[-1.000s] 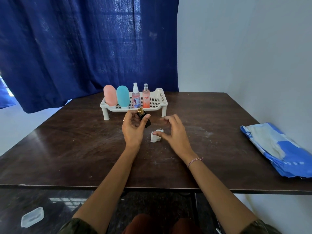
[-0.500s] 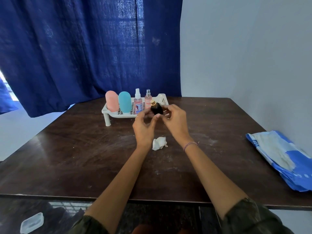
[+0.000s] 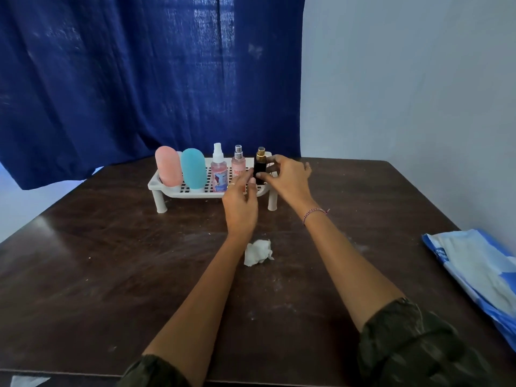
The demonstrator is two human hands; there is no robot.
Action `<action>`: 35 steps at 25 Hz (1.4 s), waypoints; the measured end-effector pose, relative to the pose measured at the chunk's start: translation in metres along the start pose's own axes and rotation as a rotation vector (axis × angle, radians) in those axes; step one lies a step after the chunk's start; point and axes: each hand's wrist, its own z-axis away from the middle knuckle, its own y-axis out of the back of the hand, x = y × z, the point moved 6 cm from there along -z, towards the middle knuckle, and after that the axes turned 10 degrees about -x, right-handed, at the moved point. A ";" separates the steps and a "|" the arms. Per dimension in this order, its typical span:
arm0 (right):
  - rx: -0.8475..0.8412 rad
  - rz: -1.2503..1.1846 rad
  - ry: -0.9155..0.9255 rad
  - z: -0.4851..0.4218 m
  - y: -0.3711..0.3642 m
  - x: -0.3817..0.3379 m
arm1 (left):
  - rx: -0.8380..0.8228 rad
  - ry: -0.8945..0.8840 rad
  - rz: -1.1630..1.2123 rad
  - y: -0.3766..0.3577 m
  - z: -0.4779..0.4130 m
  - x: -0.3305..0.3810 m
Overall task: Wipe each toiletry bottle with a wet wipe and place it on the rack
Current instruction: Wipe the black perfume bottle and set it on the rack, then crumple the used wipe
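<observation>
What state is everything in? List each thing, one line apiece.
Right hand: pinching black bottle.
Left hand: beside black bottle, grip unclear.
Black bottle: upright, base hidden.
Pink bottle: upright on rack.
Teal bottle: upright on rack.
Clear-capped spray: upright on rack.
Silver-capped spray: upright on rack.
Wet wipe: crumpled on table.

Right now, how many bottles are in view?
5, in a row along the rack: pink bottle, teal bottle, white-capped spray, silver-capped spray, and black bottle, held by the right hand.

Right hand (image 3: 289,181) pinching, left hand (image 3: 240,203) loosely open, arms outstretched.
</observation>
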 end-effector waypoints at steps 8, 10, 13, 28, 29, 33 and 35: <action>-0.096 0.038 -0.029 -0.010 -0.018 0.001 | -0.036 0.030 -0.110 0.006 -0.003 -0.006; -0.102 0.048 -0.042 -0.009 -0.020 0.001 | -0.042 0.023 -0.119 0.007 -0.005 -0.007; -0.108 0.076 -0.048 -0.005 -0.022 0.001 | -0.068 0.026 -0.146 0.005 -0.008 -0.011; -0.087 0.223 0.017 0.001 -0.011 -0.012 | -0.010 0.054 -0.498 0.013 -0.007 0.000; -0.050 0.229 0.029 0.006 -0.004 -0.014 | 0.004 0.052 -0.527 0.015 -0.006 0.002; 0.018 0.197 0.122 0.034 0.010 -0.032 | 0.022 0.066 -0.490 0.025 -0.001 0.004; -0.003 0.153 0.155 0.050 0.012 -0.040 | 0.023 0.090 -0.448 0.029 0.006 0.004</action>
